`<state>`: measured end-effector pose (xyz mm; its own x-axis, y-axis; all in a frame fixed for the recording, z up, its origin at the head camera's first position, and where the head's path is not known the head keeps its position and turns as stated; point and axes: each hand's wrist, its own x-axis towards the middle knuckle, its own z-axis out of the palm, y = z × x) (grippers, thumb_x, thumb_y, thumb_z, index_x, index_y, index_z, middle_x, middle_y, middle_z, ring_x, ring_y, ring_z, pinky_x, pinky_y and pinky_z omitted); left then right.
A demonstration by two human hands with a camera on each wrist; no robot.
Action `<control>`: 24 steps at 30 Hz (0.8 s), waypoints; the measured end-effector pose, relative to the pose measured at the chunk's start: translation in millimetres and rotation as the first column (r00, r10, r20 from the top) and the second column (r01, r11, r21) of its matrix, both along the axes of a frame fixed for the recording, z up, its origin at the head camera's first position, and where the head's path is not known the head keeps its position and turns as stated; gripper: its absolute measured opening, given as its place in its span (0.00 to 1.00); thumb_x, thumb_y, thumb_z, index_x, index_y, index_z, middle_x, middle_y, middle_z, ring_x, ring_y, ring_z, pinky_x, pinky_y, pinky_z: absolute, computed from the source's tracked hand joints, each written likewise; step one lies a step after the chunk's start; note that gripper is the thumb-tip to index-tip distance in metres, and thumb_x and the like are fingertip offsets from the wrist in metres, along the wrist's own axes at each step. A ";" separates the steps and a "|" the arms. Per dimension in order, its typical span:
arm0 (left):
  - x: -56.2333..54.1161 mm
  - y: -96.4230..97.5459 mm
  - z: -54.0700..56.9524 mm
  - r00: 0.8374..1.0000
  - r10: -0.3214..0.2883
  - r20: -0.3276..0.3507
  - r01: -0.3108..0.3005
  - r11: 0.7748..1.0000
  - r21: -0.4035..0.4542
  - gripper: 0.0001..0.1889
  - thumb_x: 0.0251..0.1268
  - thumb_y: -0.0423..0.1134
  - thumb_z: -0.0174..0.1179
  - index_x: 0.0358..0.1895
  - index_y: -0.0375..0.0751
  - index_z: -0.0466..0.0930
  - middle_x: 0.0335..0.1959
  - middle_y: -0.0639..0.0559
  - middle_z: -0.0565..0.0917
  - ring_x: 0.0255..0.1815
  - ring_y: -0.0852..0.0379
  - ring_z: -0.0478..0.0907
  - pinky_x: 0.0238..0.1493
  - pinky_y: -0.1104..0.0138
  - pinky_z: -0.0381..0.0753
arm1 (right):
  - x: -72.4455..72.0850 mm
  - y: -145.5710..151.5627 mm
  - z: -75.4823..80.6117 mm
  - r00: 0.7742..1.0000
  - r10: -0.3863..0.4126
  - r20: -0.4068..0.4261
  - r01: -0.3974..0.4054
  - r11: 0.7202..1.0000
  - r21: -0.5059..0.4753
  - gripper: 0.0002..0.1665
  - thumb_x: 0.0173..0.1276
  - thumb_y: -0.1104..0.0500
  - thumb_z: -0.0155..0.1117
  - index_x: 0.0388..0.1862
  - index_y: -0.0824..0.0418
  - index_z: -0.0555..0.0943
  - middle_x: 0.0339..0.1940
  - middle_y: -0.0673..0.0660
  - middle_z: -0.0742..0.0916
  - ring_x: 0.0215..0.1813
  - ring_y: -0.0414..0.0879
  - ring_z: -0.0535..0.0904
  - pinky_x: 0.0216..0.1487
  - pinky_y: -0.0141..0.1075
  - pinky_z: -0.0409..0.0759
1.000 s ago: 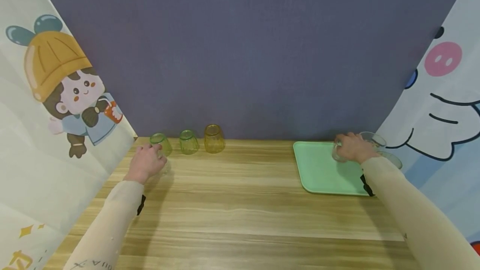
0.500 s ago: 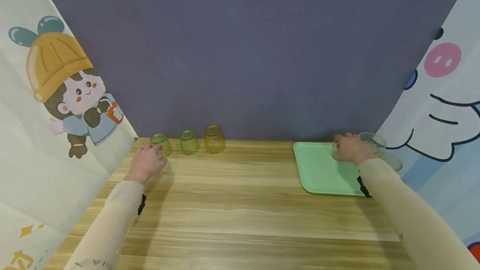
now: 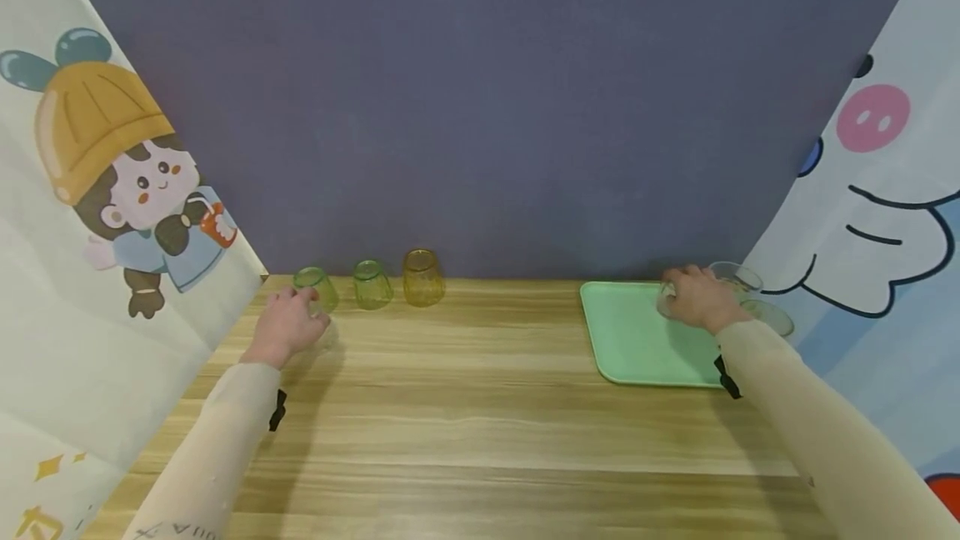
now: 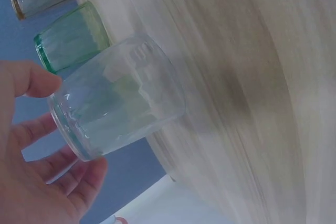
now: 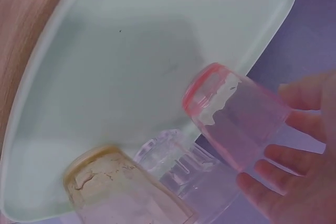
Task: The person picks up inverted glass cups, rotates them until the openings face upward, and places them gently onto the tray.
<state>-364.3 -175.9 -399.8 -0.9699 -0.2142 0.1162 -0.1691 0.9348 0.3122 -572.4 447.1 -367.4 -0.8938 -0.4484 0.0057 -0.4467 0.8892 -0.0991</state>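
My left hand (image 3: pixel 288 325) grips a clear glass (image 4: pixel 126 98) at the left of the table, thumb on one side of its upper end and fingers on the other. The glass is close over the wood, its lower end turned to the table. At the right, my right hand (image 3: pixel 699 297) holds a pink-tinted glass (image 5: pixel 231 114) between thumb and fingertips at its wide upper rim. Its thick pink base is over the light green tray (image 3: pixel 622 340). Another clear glass (image 5: pixel 178 166) and an amber-based glass (image 5: pixel 121 187) stand beside it on the tray.
Behind my left hand, a green glass (image 3: pixel 318 286), a second green glass (image 3: pixel 372 286) and a yellow glass (image 3: pixel 423 277) line the table's back edge, narrow ends up. A dark wall (image 3: pixel 495 123) rises behind; printed curtains (image 3: pixel 862 273) flank the table.
The head view has shifted a little, so the scene sits slightly further left in it. Both hands keep their grips in nearly the same places.
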 end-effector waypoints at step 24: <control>4.8 16.5 13.4 0.998 -0.053 -0.033 0.053 0.998 -0.022 0.23 0.69 0.44 0.56 0.58 0.28 0.76 0.56 0.23 0.75 0.59 0.21 0.66 0.59 0.35 0.67 | 30.6 -3.8 6.4 0.995 0.096 -0.019 -0.098 0.992 -0.083 0.28 0.76 0.59 0.57 0.67 0.76 0.71 0.70 0.79 0.69 0.68 0.77 0.64 0.59 0.67 0.72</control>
<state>-359.5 -159.4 -386.5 -0.9752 -0.1597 0.1531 -0.1087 0.9486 0.2972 -541.8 443.3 -361.0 -0.8456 -0.5305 0.0598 -0.5325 0.8303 -0.1642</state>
